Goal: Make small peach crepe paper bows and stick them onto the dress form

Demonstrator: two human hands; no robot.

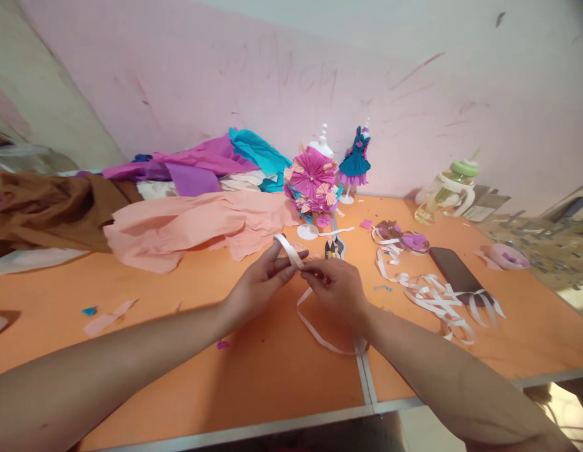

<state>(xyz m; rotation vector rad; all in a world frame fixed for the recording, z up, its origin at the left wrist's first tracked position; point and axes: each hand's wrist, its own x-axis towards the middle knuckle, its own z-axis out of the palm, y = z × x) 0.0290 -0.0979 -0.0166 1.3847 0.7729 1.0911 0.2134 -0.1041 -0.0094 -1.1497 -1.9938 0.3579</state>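
Above the orange table (pixel 272 370), both my hands meet at a looped band of white ribbon (pixel 288 251). My left hand (pixel 258 279) holds the band's left side, with fingers and thumb around it. The fingertips of my right hand (pixel 338 285) pinch the lower right end. A thin tail of ribbon hangs below the right hand and curves over the table. Just beyond the hands lie scissors (pixel 337 247), partly hidden. Behind them stands a small white dress form covered with magenta and peach paper flowers (pixel 312 179).
A second small form wears a teal dress (pixel 356 157). Peach crepe paper (pixel 201 226) and brown crepe paper (pixel 51 213) spread at the left. To the right are tangled white ribbon (pixel 433 298), a dark phone-like slab (pixel 456 270), a pink roll (pixel 508 256) and a green-lidded bottle (pixel 449 188).
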